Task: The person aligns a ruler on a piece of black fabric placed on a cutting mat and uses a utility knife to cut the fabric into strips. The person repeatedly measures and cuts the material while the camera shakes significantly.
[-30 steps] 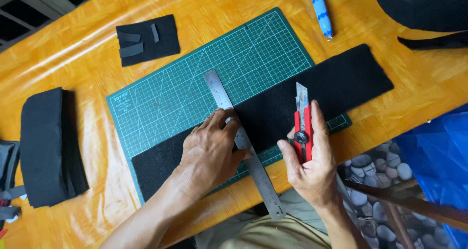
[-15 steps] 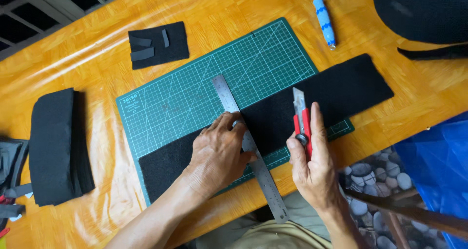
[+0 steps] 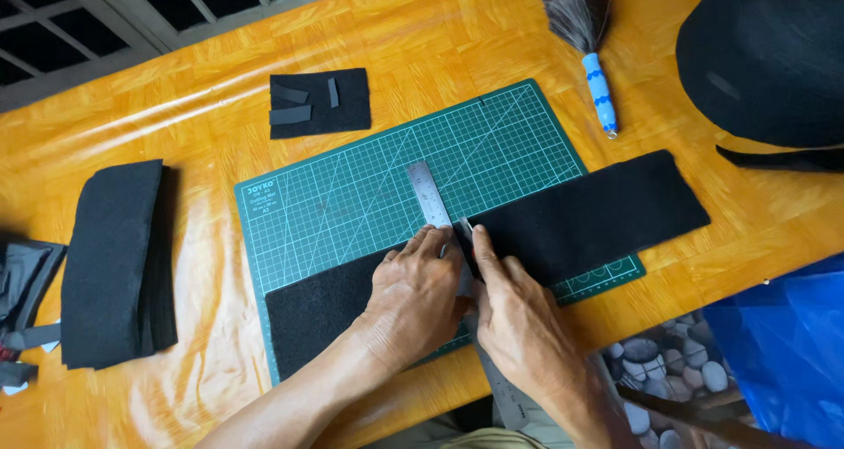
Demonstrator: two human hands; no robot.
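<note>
A long black felt strip [image 3: 580,216] lies slantwise across the near edge of the green cutting mat [image 3: 352,203] on the desk, the left hand [image 3: 418,295] pressing flat on a steel ruler [image 3: 428,194] laid across it, the right hand [image 3: 519,322] closed around a knife [image 3: 467,235] at the ruler's edge.

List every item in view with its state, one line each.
Left hand: pressed flat on the ruler and felt strip.
Right hand: gripping the knife, blade at the ruler's edge.
Knife: mostly hidden, tip on the felt.
Steel ruler: lying across the strip, pinned.
Black felt strip: flat across the cutting mat.
Cutting mat: flat on the table.
Folded felt pile: stacked at left.
Small felt square: carrying loose offcuts.
Brush: lying idle.
</note>
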